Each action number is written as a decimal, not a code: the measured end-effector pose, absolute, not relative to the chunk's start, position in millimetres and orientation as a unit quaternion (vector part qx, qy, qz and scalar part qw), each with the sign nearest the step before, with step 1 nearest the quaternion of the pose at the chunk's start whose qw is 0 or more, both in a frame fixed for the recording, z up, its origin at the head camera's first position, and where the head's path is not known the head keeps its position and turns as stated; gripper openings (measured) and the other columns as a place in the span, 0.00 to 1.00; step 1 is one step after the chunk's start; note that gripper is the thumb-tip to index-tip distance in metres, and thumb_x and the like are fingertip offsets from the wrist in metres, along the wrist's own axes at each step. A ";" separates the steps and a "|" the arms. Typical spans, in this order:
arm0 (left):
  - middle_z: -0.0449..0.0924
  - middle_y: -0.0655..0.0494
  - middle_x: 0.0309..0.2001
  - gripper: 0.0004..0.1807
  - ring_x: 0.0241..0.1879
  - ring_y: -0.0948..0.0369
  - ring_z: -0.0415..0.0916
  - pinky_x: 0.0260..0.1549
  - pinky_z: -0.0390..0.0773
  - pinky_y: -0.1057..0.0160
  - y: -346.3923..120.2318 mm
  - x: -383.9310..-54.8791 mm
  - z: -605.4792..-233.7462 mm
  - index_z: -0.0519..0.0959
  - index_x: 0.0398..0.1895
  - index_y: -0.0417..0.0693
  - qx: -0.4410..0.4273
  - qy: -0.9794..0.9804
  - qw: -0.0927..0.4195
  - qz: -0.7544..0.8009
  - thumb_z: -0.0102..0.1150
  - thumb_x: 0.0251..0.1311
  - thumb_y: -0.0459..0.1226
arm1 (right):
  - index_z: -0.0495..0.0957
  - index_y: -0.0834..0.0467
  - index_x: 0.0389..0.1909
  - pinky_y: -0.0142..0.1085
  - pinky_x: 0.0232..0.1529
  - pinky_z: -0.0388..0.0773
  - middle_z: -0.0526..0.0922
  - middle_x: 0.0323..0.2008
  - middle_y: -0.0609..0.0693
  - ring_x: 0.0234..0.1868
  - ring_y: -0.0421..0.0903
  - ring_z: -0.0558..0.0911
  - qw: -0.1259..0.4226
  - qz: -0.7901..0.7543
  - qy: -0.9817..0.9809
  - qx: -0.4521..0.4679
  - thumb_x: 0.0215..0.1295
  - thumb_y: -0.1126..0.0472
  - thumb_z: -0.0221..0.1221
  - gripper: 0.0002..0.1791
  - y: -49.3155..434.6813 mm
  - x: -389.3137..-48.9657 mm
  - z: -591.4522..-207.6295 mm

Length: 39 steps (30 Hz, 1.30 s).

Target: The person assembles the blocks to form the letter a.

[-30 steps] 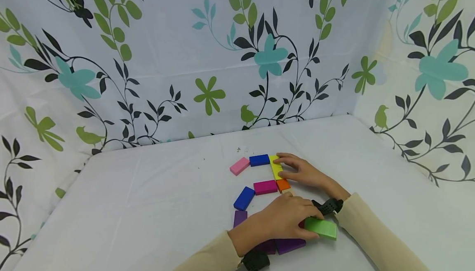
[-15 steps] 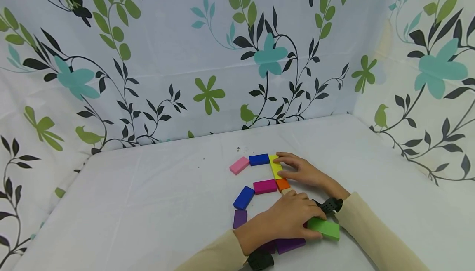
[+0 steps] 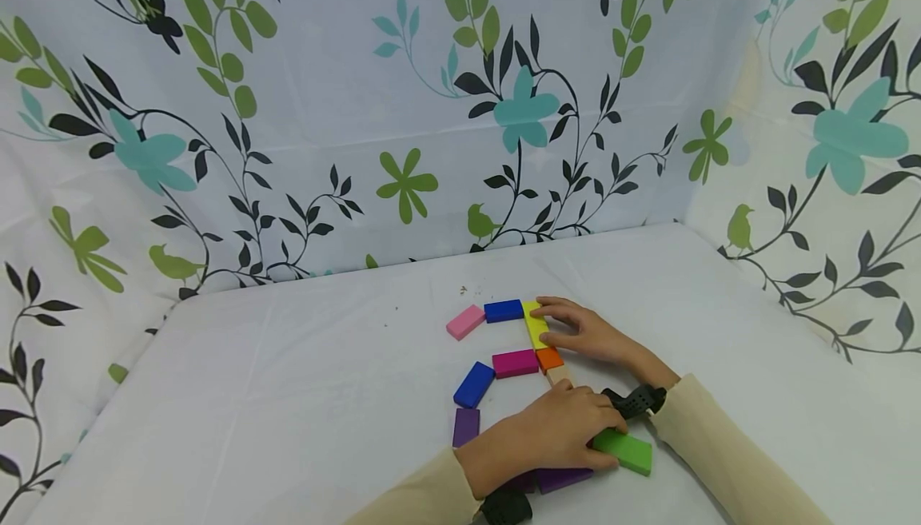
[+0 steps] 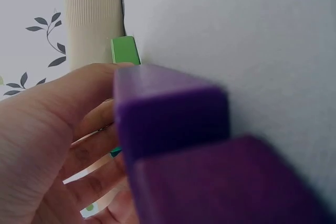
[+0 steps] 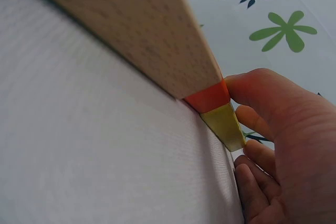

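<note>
My left hand (image 3: 543, 429) pinches a bright green block (image 3: 627, 453) between thumb and fingers, at the near right of a curving row of blocks. In the left wrist view, the green block (image 4: 125, 50) shows beyond the thumb, and a purple block (image 4: 173, 124) looms close. Farther off, my right hand (image 3: 593, 336) holds a yellow block (image 3: 536, 332) lightly, thumb and fingertips at its right side. An orange block (image 3: 549, 359) adjoins the yellow one, followed by a plain wooden block (image 3: 559, 375). My left hand covers part of the row.
Left of the hands lie a pink block (image 3: 465, 322), two blue blocks (image 3: 503, 311), a magenta block (image 3: 515, 363) and a violet block (image 3: 466, 427). Dark purple blocks (image 3: 564, 479) lie under my left wrist. A patterned cloth (image 3: 288, 109) hangs behind the white table (image 3: 302, 381).
The green block shifts slightly right, then back, and its outer end now lies a little nearer to me. My left hand moves with it. My right hand stays in place.
</note>
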<state>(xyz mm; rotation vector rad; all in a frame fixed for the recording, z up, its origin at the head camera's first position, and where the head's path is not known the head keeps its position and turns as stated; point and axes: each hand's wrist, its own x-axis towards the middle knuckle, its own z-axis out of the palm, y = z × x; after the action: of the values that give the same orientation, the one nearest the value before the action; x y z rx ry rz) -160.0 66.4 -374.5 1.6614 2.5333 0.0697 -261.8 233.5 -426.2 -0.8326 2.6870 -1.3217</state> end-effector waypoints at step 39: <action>0.78 0.66 0.48 0.13 0.48 0.74 0.73 0.49 0.73 0.64 32.2 -165.0 -367.1 0.83 0.50 0.59 0.532 0.840 0.059 0.091 0.60 0.65 0.47 | 0.74 0.61 0.61 0.61 0.65 0.60 0.63 0.70 0.64 0.68 0.65 0.64 0.010 -0.434 0.854 -0.288 0.67 0.62 0.60 0.22 232.3 -260.1 -424.9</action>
<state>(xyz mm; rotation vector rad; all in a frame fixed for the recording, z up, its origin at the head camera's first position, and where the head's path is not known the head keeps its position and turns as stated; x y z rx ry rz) -165.0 32.2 -367.1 1.6101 2.5449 0.2750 -260.1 232.3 -424.9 -0.8977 2.6656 -1.3544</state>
